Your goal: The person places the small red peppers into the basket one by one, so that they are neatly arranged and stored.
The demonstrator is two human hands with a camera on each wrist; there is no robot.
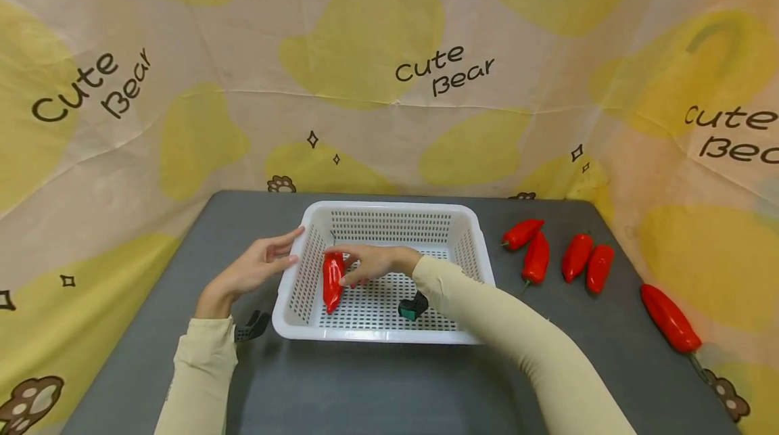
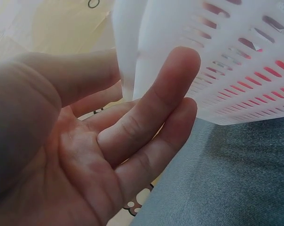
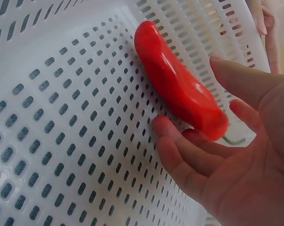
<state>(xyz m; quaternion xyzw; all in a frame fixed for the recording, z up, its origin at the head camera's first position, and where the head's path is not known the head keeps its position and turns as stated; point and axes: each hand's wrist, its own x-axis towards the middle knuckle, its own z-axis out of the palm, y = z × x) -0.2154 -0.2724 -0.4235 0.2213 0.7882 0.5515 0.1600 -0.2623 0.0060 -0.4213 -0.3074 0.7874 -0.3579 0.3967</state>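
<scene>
A glossy red pepper (image 1: 332,282) with a green stem lies at the left end inside a white perforated plastic basket (image 1: 389,335). My right hand (image 1: 379,263) is inside the basket beside that pepper. In the right wrist view the thumb (image 3: 240,77) stands apart from the pepper (image 3: 177,82), and the other fingers are spread near its stem end, with a fingertip close to or touching it. My left hand (image 1: 252,269) holds the basket's left rim. The left wrist view shows its fingers (image 2: 172,77) bent under the rim against the outer wall.
Right of the basket, several red peppers (image 1: 535,259) lie on the grey table (image 1: 377,387). Another red pepper (image 1: 669,318) lies at the table's right edge. A cloth printed with bears and lettering (image 1: 365,42) hangs behind the table and along both sides.
</scene>
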